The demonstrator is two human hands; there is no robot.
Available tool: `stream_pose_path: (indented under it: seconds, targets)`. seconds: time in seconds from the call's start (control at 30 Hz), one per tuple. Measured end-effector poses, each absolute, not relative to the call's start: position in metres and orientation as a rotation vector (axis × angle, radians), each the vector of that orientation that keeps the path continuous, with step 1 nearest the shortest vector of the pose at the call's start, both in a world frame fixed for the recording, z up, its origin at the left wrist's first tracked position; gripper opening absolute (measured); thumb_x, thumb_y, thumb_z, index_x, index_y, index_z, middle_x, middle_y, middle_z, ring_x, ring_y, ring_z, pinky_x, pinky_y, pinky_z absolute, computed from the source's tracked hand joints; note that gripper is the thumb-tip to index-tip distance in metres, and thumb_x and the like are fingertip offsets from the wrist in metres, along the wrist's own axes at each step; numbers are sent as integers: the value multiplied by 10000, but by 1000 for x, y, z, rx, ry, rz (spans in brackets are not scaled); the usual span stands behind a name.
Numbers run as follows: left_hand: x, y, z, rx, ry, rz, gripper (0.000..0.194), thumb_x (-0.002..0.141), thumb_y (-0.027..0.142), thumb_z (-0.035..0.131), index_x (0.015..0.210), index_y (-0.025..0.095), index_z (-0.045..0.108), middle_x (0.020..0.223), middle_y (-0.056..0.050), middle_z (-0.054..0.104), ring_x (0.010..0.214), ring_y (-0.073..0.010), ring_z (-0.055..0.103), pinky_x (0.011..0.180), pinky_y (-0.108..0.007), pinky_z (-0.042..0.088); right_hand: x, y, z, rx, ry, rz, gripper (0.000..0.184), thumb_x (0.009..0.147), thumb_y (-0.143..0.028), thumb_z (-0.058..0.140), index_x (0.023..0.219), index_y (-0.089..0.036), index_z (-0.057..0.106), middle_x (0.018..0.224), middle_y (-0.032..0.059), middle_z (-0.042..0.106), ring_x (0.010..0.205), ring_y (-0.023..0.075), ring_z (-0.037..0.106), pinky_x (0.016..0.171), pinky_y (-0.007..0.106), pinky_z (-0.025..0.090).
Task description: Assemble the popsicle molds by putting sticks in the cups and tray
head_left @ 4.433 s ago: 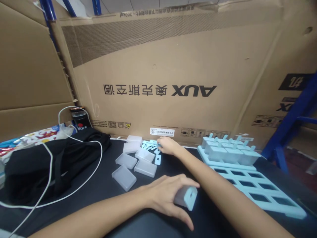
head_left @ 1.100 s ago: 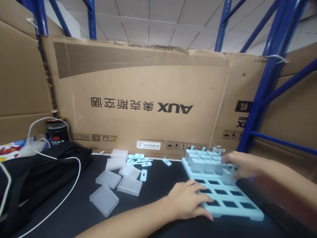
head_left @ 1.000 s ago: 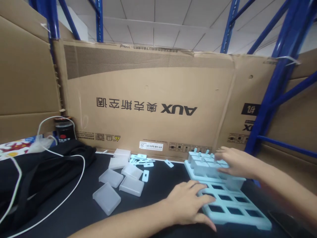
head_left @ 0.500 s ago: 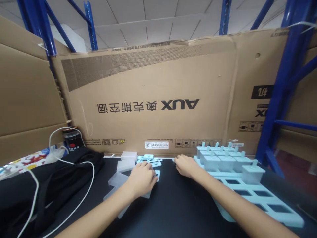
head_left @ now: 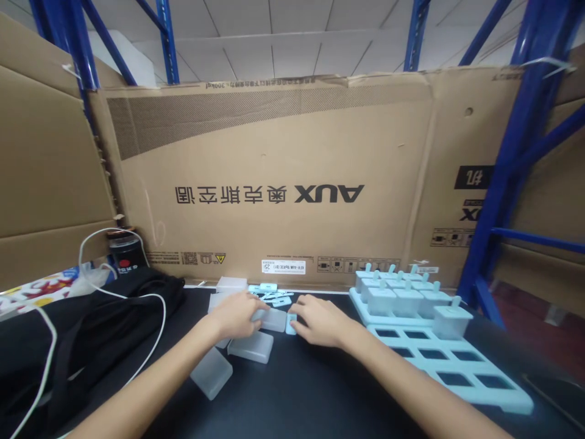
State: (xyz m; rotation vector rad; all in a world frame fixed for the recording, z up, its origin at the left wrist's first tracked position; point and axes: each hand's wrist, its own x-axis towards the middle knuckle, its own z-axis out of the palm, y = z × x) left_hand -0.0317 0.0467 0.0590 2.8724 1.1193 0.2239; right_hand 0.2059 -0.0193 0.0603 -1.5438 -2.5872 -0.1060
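Cardboard walls back the black desk (head_left: 320, 390). At frame centre my left hand (head_left: 237, 314) grips a frosted cup (head_left: 273, 319); my right hand (head_left: 320, 320) pinches a blue stick (head_left: 290, 323). Crowded neighbouring cups (head_left: 250, 347) could get knocked.

A second ago the left hand (head_left: 235, 314) lay flat on the tray (head_left: 498, 393) and the right hand (head_left: 320, 320) set a mould into its far rows; now both are off the tray, over at the loose parts; the left rests on a clear cup (head_left: 273, 319); the right fingers a blue stick (head_left: 291, 324); one more mould (head_left: 451, 321) stands in the tray than 4.4 s ago.
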Motion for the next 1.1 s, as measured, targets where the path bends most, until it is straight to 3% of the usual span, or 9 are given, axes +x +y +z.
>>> stream_pose_path:
  seconds: [0.17, 0.3, 0.47, 0.63, 0.8, 0.9, 1.0, 1.1]
  targets:
    - [-28, 49, 54, 2820, 1123, 262, 461, 757, 378, 653, 1205, 270, 648, 1162, -87, 646, 1089, -303, 589, 948, -429, 442, 202, -27, 56, -1613, -2580, -23, 294, 896, -437, 538, 961, -185, 674, 983, 89, 600, 867, 226, 593, 673, 290, 402]
    - [-19, 45, 58, 2625, 1027, 600, 601, 668, 308, 722, 1245, 236, 571, 1188, -80, 571, 1060, -255, 573, 930, -390, 465, 218, -37, 52, -1666, -2535, 2, 146, 821, -262, 591, 923, -167, 635, 982, 84, 602, 840, 204, 592, 687, 278, 388]
    - [4, 17, 57, 2272, 716, 1044, 611, 664, 185, 687, 1240, 228, 489, 1210, -74, 521, 973, -187, 562, 814, -311, 504, 241, -53, 57, -1635, -2320, 47, 197, 713, -93, 536, 883, -186, 567, 848, 31, 621, 756, 166, 575, 623, 252, 361]
    - [22, -21, 42, 2107, 547, 1055, 478, 697, 94, 618, 1158, 194, 541, 1021, -52, 580, 776, -133, 533, 699, -258, 461, 254, -65, 77, -1386, -1899, 282, 112, 788, -232, 601, 889, -196, 568, 800, 18, 630, 690, 144, 574, 614, 256, 437]
    - [27, -41, 34, 2066, 504, 1058, 151, 798, 213, 653, 933, 169, 603, 901, -42, 552, 792, -153, 518, 728, -278, 422, 244, -74, 85, -1116, -1531, 642, 356, 755, -384, 740, 977, -194, 536, 823, 16, 580, 673, 133, 575, 583, 260, 495]
    - [26, -43, 29, 1971, 501, 1122, 177, 845, 283, 634, 880, 176, 498, 890, -24, 502, 812, -152, 490, 758, -284, 410, 233, -83, 85, -983, -1430, 819, 417, 755, -404, 760, 1029, -198, 523, 815, 4, 563, 672, 130, 585, 587, 263, 519]
    - [24, -42, 23, 1875, 436, 1109, 243, 899, 349, 573, 887, 193, 387, 1017, -46, 499, 920, -168, 484, 822, -299, 406, 223, -91, 84, -886, -1376, 956, 406, 775, -398, 754, 1057, -194, 547, 898, 26, 592, 699, 124, 594, 619, 267, 535]
    - [23, -40, 18, 1819, 427, 1052, 307, 934, 410, 526, 864, 209, 304, 935, -19, 495, 807, -136, 461, 729, -264, 391, 214, -95, 79, -829, -1351, 1059, 384, 772, -390, 764, 1042, -190, 579, 885, 27, 607, 718, 127, 601, 628, 262, 538]
